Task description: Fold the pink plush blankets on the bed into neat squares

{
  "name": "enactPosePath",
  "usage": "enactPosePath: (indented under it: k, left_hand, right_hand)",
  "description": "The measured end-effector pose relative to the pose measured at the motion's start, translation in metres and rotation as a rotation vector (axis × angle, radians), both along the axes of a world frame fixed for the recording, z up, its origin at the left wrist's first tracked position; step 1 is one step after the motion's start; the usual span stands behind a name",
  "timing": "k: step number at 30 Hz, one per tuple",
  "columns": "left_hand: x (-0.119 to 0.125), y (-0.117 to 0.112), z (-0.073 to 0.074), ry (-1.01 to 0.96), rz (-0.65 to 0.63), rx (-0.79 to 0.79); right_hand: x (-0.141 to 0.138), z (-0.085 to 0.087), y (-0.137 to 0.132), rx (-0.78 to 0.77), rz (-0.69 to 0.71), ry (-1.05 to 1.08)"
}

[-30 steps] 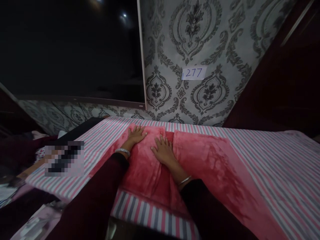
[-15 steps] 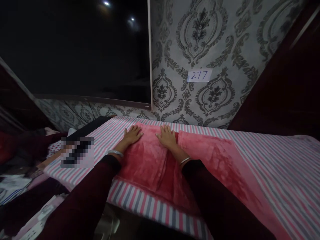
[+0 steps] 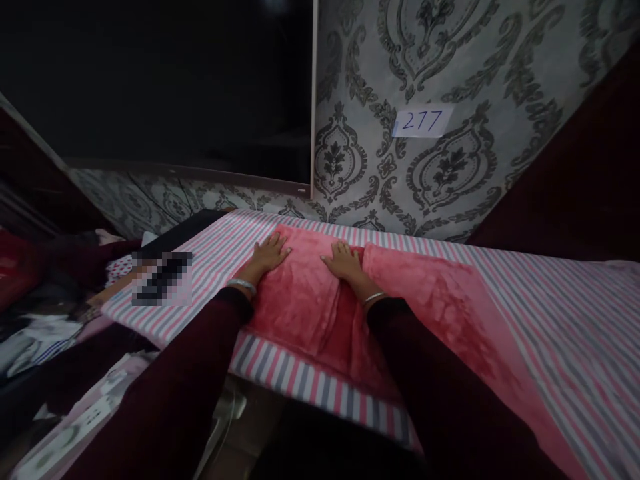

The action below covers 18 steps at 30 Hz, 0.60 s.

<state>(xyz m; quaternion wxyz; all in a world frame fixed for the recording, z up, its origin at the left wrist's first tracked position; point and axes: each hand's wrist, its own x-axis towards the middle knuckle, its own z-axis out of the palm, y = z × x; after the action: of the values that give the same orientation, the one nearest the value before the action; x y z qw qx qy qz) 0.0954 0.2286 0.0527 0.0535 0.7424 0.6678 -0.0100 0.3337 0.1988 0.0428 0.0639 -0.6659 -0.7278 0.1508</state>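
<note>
A plush pink-red blanket (image 3: 305, 307) lies partly folded across a striped cloth (image 3: 565, 313). My left hand (image 3: 269, 255) rests flat near the far left corner of its folded section, fingers spread. My right hand (image 3: 344, 261) presses flat beside that section's right edge, close to the far side, also with fingers apart. A darker red strip shows between the folded section and the pink part spreading to the right. My right forearm hides some of the blanket's near middle. Each wrist wears a metal bangle.
Behind the striped surface stands a patterned wall with a paper label (image 3: 423, 121) reading 277. A large dark television (image 3: 165, 87) hangs at the back left. Clothes (image 3: 37, 340) are heaped at the left, near a white power strip (image 3: 70, 433). A pixelated patch covers something on the cloth's left.
The camera view has tilted downward and shifted slightly left, so the wall label sits higher and further right. Both hands stay flat on the blanket, in nearly the same places.
</note>
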Motion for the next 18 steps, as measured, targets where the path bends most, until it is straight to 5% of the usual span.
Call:
enactPosePath:
  k: [5,10,13,18]
  left_hand:
    - [0.010,-0.038,0.013,0.027,-0.084,0.044]
    - [0.023,-0.095,-0.008,0.013,-0.181,0.068]
    - [0.026,-0.108,-0.012,0.023,-0.161,0.095]
    - [0.032,-0.118,0.001,-0.068,-0.148,0.080]
  right_hand:
    - [-0.003,0.015,-0.042,0.013,0.094,-0.013]
    - [-0.008,-0.003,-0.088,0.037,0.199,-0.005]
    - [-0.004,-0.001,-0.095,0.037,0.211,0.045]
    - [0.064,0.010,-0.114,0.201,0.136,0.188]
